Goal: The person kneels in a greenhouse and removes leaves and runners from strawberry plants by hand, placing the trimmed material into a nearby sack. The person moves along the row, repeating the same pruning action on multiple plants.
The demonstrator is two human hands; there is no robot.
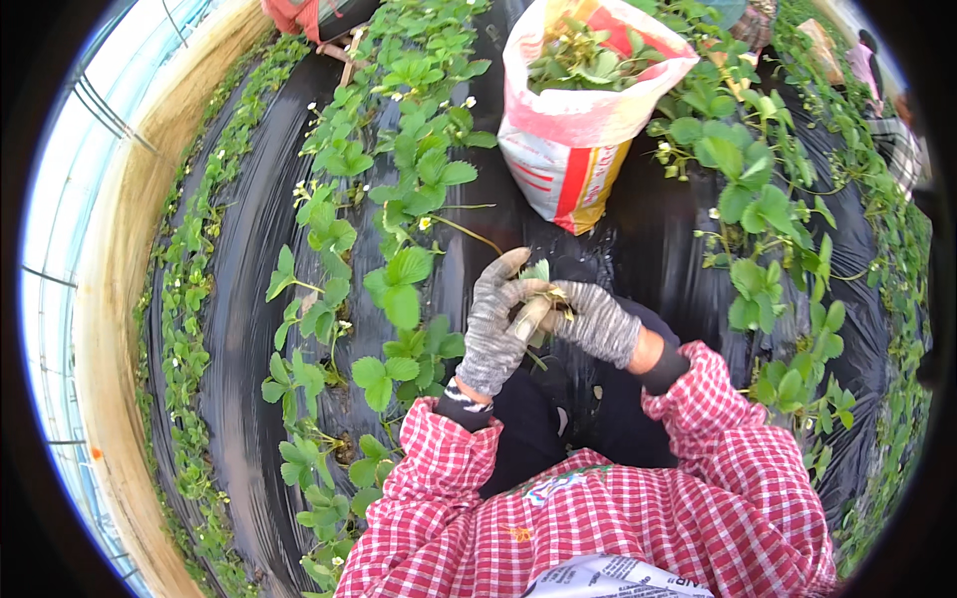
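My left hand (497,321), in a grey knit glove with bare fingertips, meets my right hand (591,318) in front of my knees. Between the fingers of both hands is a small bunch of strawberry leaves and stems (540,270), partly hidden by the fingers. A long thin stem reaches from near my left fingertips towards the strawberry plants (404,288) on the left. Beyond my hands stands an open woven sack (557,161), its rim folded down, with picked leaves (591,60) inside. Both of my forearms are in red checked sleeves.
Rows of flowering strawberry plants (762,209) grow through black plastic film (247,299) on both sides. A pale wall base and clear sheeting (67,224) curve along the left. At the top left are a red cloth (291,15) and a small wooden frame. People are partly visible at the upper right.
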